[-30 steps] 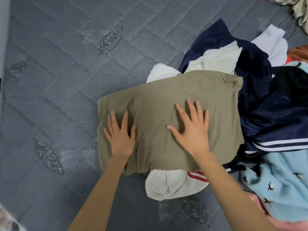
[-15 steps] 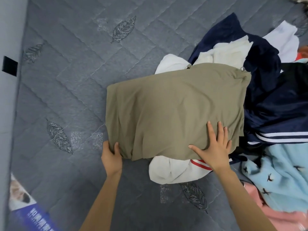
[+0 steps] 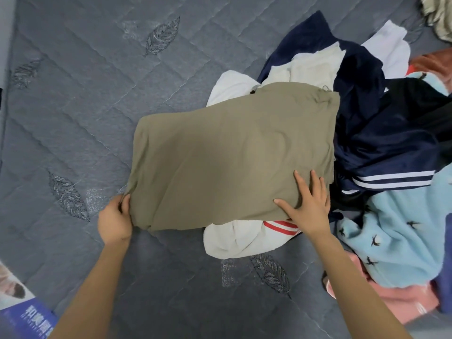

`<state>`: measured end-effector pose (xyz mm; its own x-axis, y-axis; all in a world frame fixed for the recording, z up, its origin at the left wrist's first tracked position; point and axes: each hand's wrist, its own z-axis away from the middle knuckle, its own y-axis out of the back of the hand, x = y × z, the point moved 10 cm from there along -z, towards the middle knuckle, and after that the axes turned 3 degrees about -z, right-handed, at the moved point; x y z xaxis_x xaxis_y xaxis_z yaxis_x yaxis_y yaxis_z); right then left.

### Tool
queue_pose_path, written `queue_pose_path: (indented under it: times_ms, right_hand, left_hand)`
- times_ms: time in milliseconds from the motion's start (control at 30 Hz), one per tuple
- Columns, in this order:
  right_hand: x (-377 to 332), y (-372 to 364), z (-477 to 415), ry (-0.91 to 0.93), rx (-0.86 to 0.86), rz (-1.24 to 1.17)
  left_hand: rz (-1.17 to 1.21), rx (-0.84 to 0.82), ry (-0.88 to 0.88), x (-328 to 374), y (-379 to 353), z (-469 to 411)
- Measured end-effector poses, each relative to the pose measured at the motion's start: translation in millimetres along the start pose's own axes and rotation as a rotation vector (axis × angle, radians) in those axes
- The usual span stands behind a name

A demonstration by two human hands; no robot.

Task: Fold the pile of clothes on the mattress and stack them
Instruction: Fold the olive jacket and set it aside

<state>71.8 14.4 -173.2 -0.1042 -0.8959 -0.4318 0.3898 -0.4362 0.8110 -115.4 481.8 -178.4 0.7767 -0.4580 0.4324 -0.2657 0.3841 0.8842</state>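
The olive-green garment [image 3: 232, 155] is lying folded into a rough rectangle on the grey quilted mattress [image 3: 97, 94]. Its right half is resting on top of the clothes pile [image 3: 391, 167] and its left half is sitting on bare mattress, well away from the left edge.

The left hand [image 3: 115, 220] is doing the grip work: fingers curled in, pinching the near left corner of the olive fabric, which is bunching up a bit there. The right hand [image 3: 309, 206] is lying flat, fingers straight and spread, pressing on the near right corner and grasping nothing.

Under that corner a white garment with red stripes [image 3: 239, 238] is poking out toward the near side. The rest of the pile is spreading toward the right: a navy piece with white stripes [image 3: 381, 148], a cream one [image 3: 315, 67], and a light blue fleece with bird prints [image 3: 396, 236] with something pink [image 3: 391, 299] under it. A blue printed thing [image 3: 22, 316] is peeking in by the mattress's left edge, on the near side.
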Motion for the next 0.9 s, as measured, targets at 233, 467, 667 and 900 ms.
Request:
queue_pose_path:
  times_ms: [233,467,667,900]
  right_hand:
    - [13,33,-12,-0.012,0.075,-0.245]
    - [-21,70,-58,0.096,0.099,-0.356]
    - [-18,81,-110,-0.068,0.022,-0.623]
    - [-8,72,-133,-0.212,-0.197,-0.899]
  left_hand:
    - [-0.047,0.126,-0.108,59,-4,24]
    - [-0.122,-0.053,-0.551,208,-74,84]
    - [-0.168,-0.089,-0.764,296,-120,128]
    - [-0.380,-0.217,-0.779,316,-179,162]
